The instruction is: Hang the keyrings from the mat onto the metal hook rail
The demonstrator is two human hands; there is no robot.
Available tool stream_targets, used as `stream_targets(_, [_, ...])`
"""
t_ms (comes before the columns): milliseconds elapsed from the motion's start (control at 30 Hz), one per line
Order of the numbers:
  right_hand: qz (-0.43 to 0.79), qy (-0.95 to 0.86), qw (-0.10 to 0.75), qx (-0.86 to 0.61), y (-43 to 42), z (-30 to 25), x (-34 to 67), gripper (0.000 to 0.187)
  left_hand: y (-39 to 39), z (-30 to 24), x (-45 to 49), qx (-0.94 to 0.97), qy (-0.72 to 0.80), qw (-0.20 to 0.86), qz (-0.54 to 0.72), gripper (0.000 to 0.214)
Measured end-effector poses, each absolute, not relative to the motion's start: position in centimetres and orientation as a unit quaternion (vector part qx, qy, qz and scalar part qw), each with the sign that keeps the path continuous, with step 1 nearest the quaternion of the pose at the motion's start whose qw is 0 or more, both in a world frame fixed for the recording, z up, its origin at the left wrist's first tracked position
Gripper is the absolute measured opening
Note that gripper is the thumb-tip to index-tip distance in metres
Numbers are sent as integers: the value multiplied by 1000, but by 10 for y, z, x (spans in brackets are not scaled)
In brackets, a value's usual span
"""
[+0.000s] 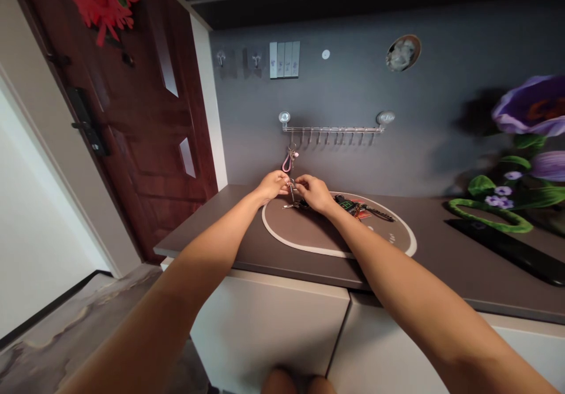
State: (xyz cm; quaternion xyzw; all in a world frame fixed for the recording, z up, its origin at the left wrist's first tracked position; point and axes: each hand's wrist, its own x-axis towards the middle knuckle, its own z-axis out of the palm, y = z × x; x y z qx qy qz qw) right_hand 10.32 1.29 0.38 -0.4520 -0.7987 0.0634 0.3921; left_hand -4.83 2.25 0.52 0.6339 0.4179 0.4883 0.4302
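Both my hands meet over the left end of an oval grey mat on a brown cabinet top. My left hand and my right hand are closed in a pinch on a small bunch of metal keys that hangs between the fingertips and touches the mat. A pink strap keychain hangs just above the hands from the left end of a clear wall hook rail. More keys and a dark key fob lie on the mat right of my right hand.
A dark red door with a black handle stands at left. Purple artificial flowers and a long black object occupy the counter's right side. Wall switches and two small hooks sit above the rail. White cabinet fronts are below.
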Motion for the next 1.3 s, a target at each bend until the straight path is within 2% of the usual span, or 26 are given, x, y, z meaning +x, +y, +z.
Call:
stream_targets(400, [157,-772,448,-423,22,-3,105,20,25,3,-48,642,391,438,494,6])
stream_targets(867, [184,-748,510,-382,25,-3,106,18,23,5,-43,676,367,369,522,9])
stream_targets(1067, [224,-700,560,-381,23,2,104,17,32,0,-46,691,425,259,524,13])
stream_targets(1300, [356,-571,639,-373,31,31,95,10,31,-2,-51,760,464,76,448,21])
